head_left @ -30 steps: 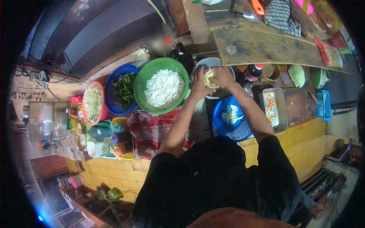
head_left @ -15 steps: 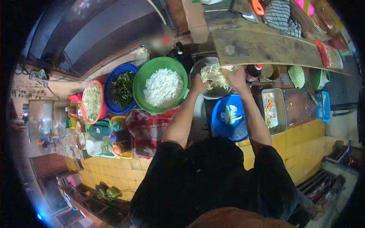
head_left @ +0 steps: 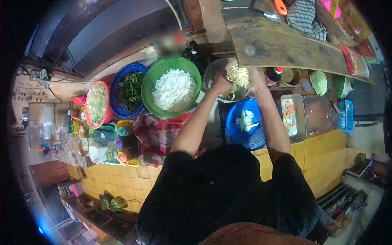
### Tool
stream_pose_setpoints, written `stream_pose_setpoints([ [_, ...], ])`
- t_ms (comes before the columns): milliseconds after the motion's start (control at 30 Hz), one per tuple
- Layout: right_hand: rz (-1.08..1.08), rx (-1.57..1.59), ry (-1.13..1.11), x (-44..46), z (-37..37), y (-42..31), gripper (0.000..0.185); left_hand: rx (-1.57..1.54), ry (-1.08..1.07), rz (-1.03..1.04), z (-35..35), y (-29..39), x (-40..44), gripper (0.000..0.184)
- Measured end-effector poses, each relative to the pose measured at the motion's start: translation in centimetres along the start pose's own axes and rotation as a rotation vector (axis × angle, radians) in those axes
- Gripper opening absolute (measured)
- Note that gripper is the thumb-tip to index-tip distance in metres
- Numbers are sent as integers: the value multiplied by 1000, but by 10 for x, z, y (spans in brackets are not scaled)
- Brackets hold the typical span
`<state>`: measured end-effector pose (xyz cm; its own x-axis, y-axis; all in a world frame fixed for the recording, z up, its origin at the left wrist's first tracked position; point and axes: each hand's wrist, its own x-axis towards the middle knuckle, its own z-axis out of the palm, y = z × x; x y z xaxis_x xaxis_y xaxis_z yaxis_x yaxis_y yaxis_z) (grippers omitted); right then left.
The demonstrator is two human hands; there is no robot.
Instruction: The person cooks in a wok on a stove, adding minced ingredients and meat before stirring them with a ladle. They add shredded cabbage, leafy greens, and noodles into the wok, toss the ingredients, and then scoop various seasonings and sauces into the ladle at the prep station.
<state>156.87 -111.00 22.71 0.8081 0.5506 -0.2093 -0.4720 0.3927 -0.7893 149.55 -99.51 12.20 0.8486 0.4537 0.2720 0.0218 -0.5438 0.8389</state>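
Observation:
A bundle of pale yellow noodles (head_left: 237,76) is raised over a round metal bowl (head_left: 210,73), with some strands hanging down into it. My right hand (head_left: 256,80) is closed on the bundle from the right side, its fingertips partly hidden by the noodles and the shelf edge. On the left, my left hand (head_left: 221,83) reaches over the bowl with curled fingers against the strands. Just below the bowl sits a blue basket (head_left: 232,132) holding pieces of pale green vegetable (head_left: 247,121).
A green colander (head_left: 149,96) of white noodles, a blue basin (head_left: 115,107) of leafy greens and a pink basket (head_left: 107,112) of shreds stand left. A wooden shelf (head_left: 286,51) overhangs the bowl. Rightward are a dark bottle (head_left: 272,76), a metal tray (head_left: 301,122) and a cabbage (head_left: 318,83).
The noodles, spread loosely between both hands before, are now gathered into a higher, tighter bundle nearer my right hand. My left hand has shifted slightly right.

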Motion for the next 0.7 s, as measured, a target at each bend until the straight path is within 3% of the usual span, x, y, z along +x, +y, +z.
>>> stream_pose_setpoints([
  [133,114,257,-131,16,-12,-1,40,131,-27,-2,-31,43,-8,36],
  [200,221,451,-273,18,-16,-13,30,273,-227,-422,-23,10,-2,36],
  [267,241,487,-262,24,-22,-13,35,177,-161,-355,7,-71,-4,32],
  [333,217,607,-238,21,-15,-22,40,356,-296,-481,-6,-46,-3,35],
  [467,261,790,-428,20,-16,-34,45,288,-321,-354,1,-69,-5,40],
  [533,263,704,-361,35,-33,-19,46,441,-433,-301,-2,-62,1,45],
  [600,400,597,-546,41,-36,-13,45,346,-385,-323,-15,-32,-4,54],
  [700,411,629,-434,29,-27,-13,45,166,-421,-450,-31,8,1,76],
])
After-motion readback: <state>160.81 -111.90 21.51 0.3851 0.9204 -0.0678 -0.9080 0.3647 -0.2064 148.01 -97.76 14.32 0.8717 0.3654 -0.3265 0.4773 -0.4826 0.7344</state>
